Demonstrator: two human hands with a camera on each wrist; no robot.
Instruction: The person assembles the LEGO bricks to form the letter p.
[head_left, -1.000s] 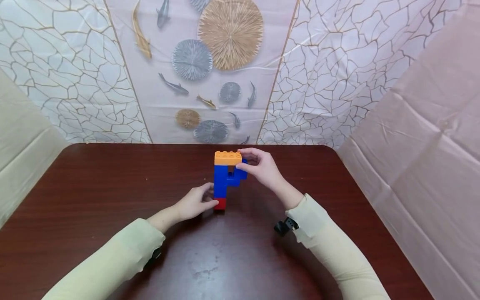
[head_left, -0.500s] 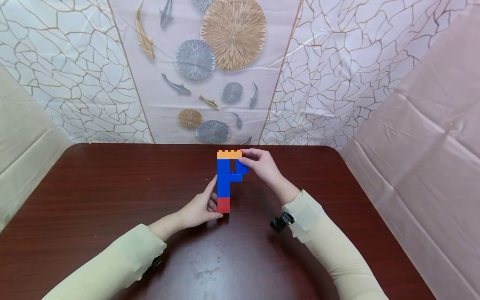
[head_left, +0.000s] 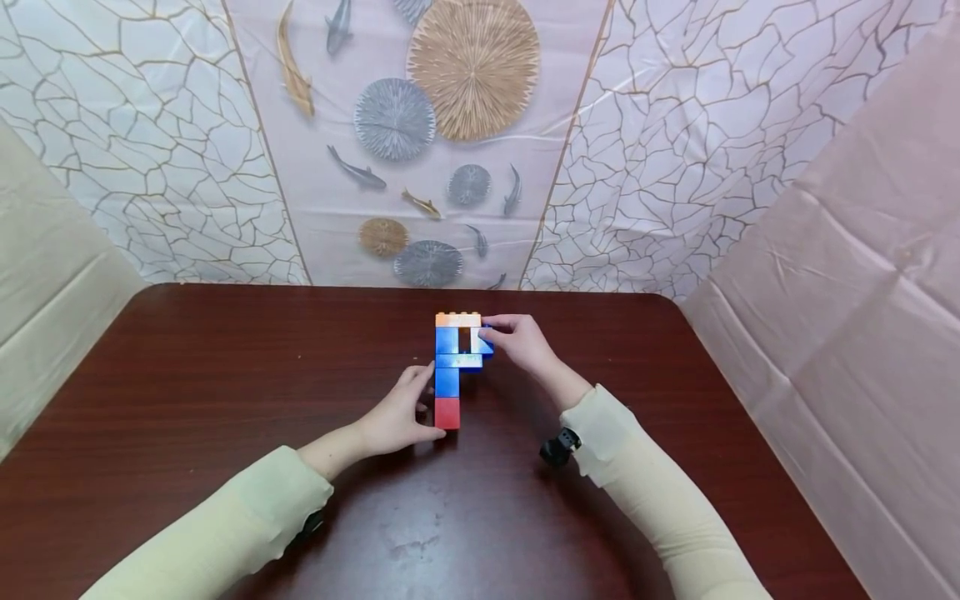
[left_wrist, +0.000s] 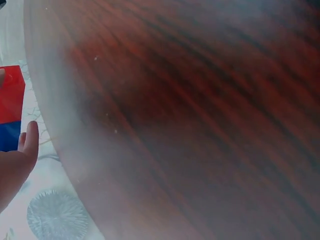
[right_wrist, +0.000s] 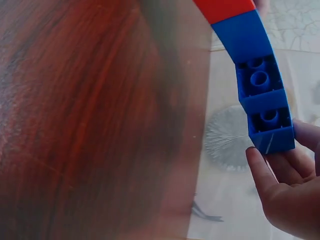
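Toy building bricks are joined in a P shape, in front of me in the head view. A red brick (head_left: 447,412) forms the foot, blue bricks (head_left: 447,382) the post and loop, and an orange brick (head_left: 457,320) the top. My left hand (head_left: 393,419) holds the foot from the left, thumb at the red brick's lower front edge. At the upper right my right hand (head_left: 521,340) pinches the loop's outer blue brick (right_wrist: 272,142); hollow undersides of blue bricks show in the right wrist view. Whether the foot touches the table, I cannot tell.
The dark brown table (head_left: 225,400) has rounded far corners. Behind it hangs a patterned cloth (head_left: 637,167), and pale cloth walls (head_left: 825,275) stand at both sides. A black wrist device (head_left: 560,447) hangs under the right sleeve.
The brick shape has turned its front toward me, then its top has tipped lower in view and light now glints on it. The left hand has shifted its hold around the red foot.
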